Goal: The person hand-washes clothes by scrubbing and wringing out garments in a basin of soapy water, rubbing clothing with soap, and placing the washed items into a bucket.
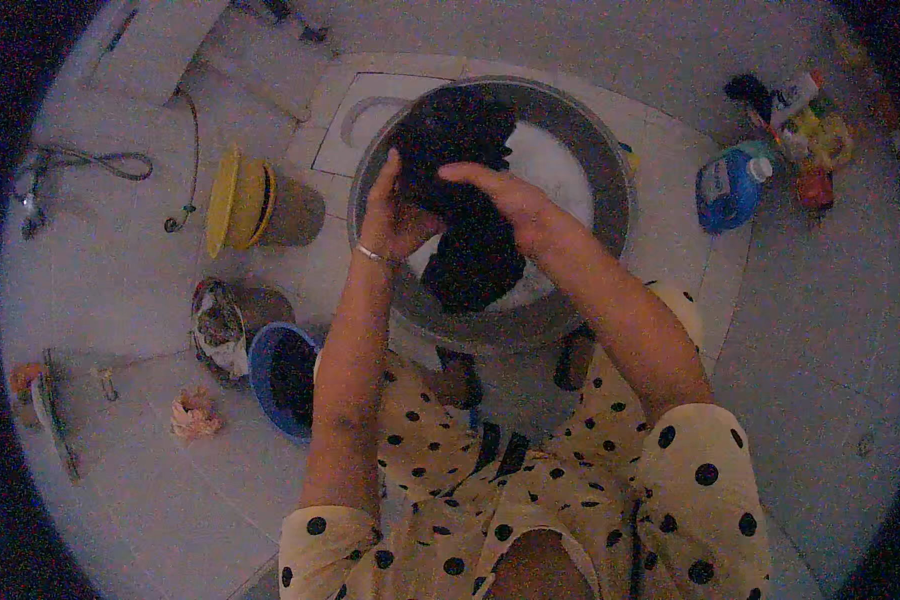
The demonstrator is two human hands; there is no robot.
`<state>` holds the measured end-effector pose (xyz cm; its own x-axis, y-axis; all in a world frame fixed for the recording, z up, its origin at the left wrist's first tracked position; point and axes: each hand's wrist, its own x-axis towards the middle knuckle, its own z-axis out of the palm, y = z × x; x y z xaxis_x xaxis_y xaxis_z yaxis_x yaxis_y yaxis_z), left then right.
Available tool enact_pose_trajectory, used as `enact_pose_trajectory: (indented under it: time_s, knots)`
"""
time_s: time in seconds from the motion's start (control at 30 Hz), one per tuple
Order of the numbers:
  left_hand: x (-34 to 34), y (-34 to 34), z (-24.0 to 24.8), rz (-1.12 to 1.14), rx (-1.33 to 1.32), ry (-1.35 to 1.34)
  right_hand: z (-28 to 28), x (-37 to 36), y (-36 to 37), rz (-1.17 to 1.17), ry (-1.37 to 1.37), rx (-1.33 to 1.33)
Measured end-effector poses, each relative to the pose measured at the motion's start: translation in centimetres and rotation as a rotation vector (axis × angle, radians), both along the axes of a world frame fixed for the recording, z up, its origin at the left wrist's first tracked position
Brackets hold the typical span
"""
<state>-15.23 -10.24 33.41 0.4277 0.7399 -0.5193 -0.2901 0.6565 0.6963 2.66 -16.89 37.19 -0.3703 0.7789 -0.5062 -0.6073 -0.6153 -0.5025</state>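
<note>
Pale tiled floor (160,505) spreads around everything. At left, an open bin (270,302) holds crumpled, indistinct rubbish; just beyond stands a yellow-topped bucket (295,212), and nearer, a blue tub (258,372) contains something dark. The left hand (402,222) and right hand (518,208) both grip black cloth (470,262) over a grey basin (611,225) of white, foamy-looking contents. Far right, a capped bottle (728,190) shows blue.

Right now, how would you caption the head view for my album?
Left hand and right hand hold bunched black cloth over a round grey basin of white suds.
</note>
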Motion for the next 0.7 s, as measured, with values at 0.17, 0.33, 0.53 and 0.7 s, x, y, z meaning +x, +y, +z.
enact_pose_trajectory:
  time_s: [0.17, 0.33, 0.53, 0.7]
  knots:
    - [-0.6, 0.3, 0.4, -0.147, 0.260, -0.065, -2.4, -2.7, -1.0, 0.309, -0.312, 0.225]
    - [1.2, -0.3, 1.6, -0.285, 0.631, 0.141, -2.7, -3.1, -1.3, 0.401, -0.593, 0.337]
    - [3.2, -2.1, 4.2, -0.091, 0.631, 0.453, -1.9, -2.9, -0.7, 0.731, -1.116, 0.464]
    - [3.7, -1.9, 4.4, -0.089, 0.577, 0.591, -2.4, -3.3, -1.3, 0.389, -1.118, 0.562]
